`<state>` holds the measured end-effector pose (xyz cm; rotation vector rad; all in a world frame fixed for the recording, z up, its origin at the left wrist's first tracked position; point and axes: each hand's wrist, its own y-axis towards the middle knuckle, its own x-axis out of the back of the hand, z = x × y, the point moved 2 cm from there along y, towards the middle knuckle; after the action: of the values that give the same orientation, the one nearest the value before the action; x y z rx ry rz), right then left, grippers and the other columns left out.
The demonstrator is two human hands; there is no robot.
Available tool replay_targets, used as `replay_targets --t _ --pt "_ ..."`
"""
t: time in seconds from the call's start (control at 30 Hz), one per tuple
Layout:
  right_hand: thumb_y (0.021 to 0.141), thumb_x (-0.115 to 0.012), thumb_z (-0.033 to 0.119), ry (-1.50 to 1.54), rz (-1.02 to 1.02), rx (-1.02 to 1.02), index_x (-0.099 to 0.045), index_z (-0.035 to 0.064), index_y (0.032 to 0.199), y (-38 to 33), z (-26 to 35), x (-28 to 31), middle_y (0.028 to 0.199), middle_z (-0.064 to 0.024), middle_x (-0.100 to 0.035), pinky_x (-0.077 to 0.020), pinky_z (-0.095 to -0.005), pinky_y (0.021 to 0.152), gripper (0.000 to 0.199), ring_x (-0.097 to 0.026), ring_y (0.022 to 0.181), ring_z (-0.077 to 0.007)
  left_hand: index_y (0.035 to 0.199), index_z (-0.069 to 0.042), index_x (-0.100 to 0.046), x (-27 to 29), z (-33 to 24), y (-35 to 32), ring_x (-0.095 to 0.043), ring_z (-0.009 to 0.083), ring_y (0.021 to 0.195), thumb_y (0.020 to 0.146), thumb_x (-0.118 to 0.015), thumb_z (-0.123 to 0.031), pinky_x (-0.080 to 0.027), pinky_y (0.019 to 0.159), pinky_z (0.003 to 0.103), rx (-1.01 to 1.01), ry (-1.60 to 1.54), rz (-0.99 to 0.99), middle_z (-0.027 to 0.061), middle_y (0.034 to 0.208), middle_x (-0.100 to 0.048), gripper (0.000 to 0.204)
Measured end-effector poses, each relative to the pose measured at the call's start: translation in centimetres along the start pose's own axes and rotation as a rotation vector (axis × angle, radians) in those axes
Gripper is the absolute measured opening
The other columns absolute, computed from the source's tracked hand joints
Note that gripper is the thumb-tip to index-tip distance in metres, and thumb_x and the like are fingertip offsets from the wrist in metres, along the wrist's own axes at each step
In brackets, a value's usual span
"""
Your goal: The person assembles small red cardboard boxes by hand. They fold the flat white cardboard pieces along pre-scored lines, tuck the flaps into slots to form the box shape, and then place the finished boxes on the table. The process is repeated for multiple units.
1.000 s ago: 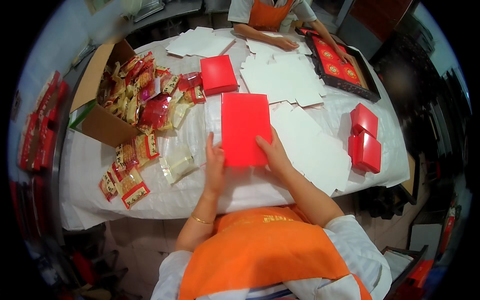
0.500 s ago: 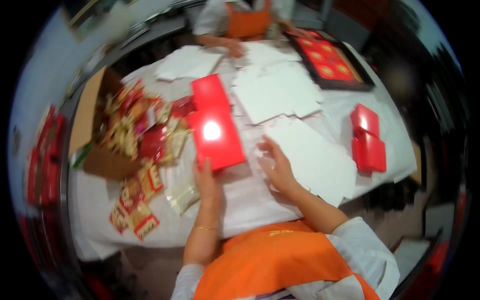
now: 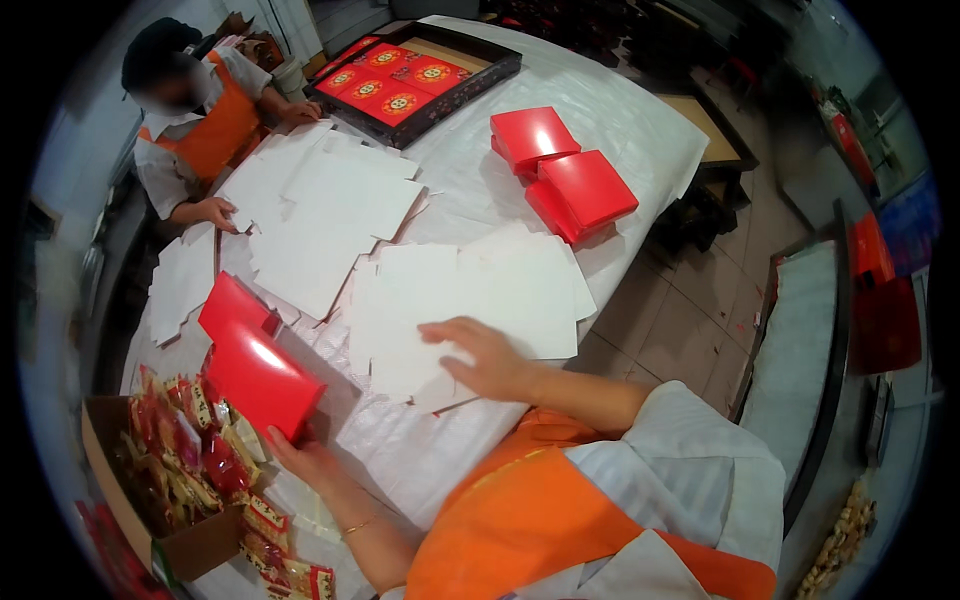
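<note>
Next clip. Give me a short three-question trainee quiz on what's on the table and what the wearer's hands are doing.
1. True or false: the left hand holds a red box.
2. What lies under the right hand? A) white flat sheets B) the black tray C) the cardboard carton
3. How many closed red boxes lie near the table's far right edge?

Key:
1. True.
2. A.
3. Three, as far as the view shows.
</note>
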<state>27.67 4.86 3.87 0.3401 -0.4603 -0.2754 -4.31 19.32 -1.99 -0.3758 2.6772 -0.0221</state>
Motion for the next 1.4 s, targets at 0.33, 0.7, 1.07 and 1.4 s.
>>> replay_targets --t 0.33,0.7,1.07,1.4 --pt "0.086 -0.062 -0.004 -0.423 -0.502 -0.133 -0.058 -0.0011 0.127 -2.4 -6.9 13.8 0.127 -0.0166 -0.061 -0.0458 -0.0393 0.102 0.041 -0.058 0.12 -0.0328 0.147 -0.003 -0.042 1.2 1.3 2.1 -0.048 0.0257 0.127 0.102 -0.06 -0.023 -0.044 0.104 0.048 0.014 0.158 0.031 0.0116 0.142 -0.049 0.053" --pt "0.09 -0.061 0.007 -0.343 -0.423 -0.292 -0.039 -0.0037 0.147 -6.9 -10.3 9.2 0.146 -0.0265 -0.042 -0.0332 -0.0455 0.115 0.062 -0.042 0.135 -0.0427 0.151 0.002 -0.034 2.0 1.4 -0.5 -0.045 0.0254 0.132 0.099 -0.062 -0.021 -0.037 0.112 0.042 -0.3 0.423 -0.181 0.017 0.149 -0.042 0.063" --pt "0.08 -0.076 0.015 -0.562 -0.059 0.047 -0.043 0.0044 0.149 -5.4 -6.8 9.8 0.153 -0.0192 -0.039 -0.0288 -0.0512 0.116 0.077 -0.035 0.142 -0.0395 0.148 0.0 -0.043 -8.0 2.5 -11.0 -0.04 0.039 0.137 0.086 -0.076 -0.021 -0.036 0.111 0.046 -0.619 1.24 0.456 0.0225 0.149 -0.043 0.073" --pt "0.08 -0.078 0.038 -0.493 0.387 0.142 -0.047 0.0125 0.15 -2.2 -5.2 12.8 0.155 -0.02 -0.04 -0.0225 -0.0527 0.121 0.08 -0.03 0.147 -0.0396 0.151 0.006 -0.032 -7.0 3.9 -7.7 -0.055 0.0269 0.123 0.095 -0.069 -0.027 -0.047 0.101 0.038 0.046 0.69 0.131 0.022 0.143 -0.048 0.074"
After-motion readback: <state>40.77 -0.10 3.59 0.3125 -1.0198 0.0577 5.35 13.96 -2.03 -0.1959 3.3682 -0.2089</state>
